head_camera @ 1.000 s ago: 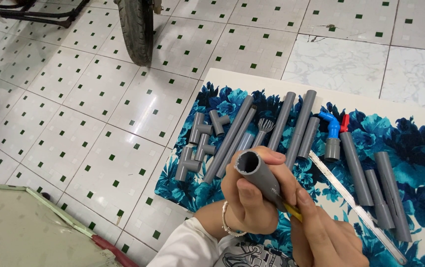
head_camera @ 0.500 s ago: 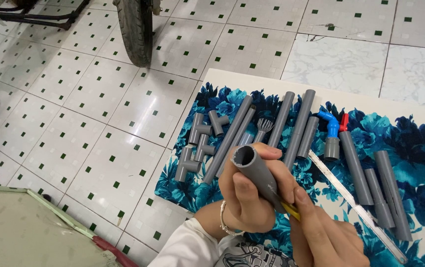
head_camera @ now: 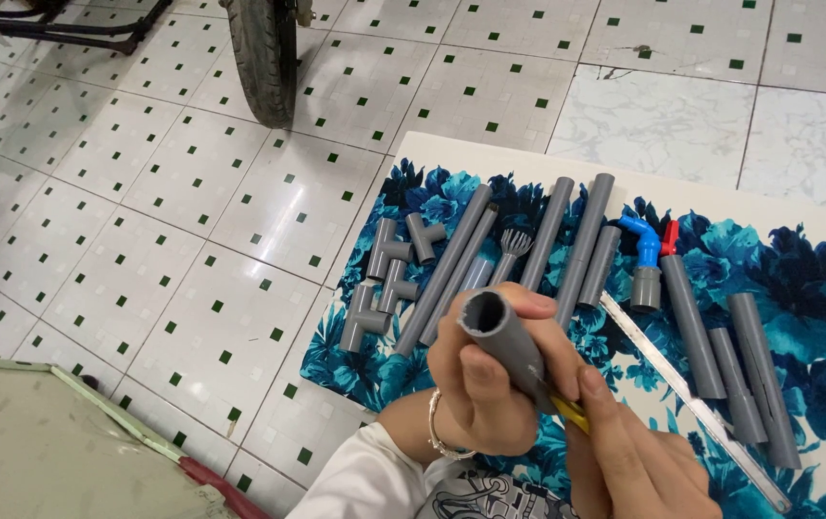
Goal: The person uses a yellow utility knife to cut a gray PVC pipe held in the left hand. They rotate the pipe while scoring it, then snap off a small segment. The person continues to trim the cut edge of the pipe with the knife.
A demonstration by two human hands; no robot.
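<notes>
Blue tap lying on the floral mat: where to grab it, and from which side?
Grip the grey socket at the near end of the blue tap, probably from above. That end is a plain cylinder lying flat on the floral mat, with small gaps either side; the far end bends and sits beside a red handle.

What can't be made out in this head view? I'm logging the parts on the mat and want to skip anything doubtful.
- Yellow tool: only a sliver shows between the left hand and right hand; its kind is hidden.
- Grey pipe: its lower end is covered by both hands.
- Right hand: cut off by the bottom edge.
- Tyre: cut by the top edge.
- Flowered mat: runs off the right edge.
</notes>
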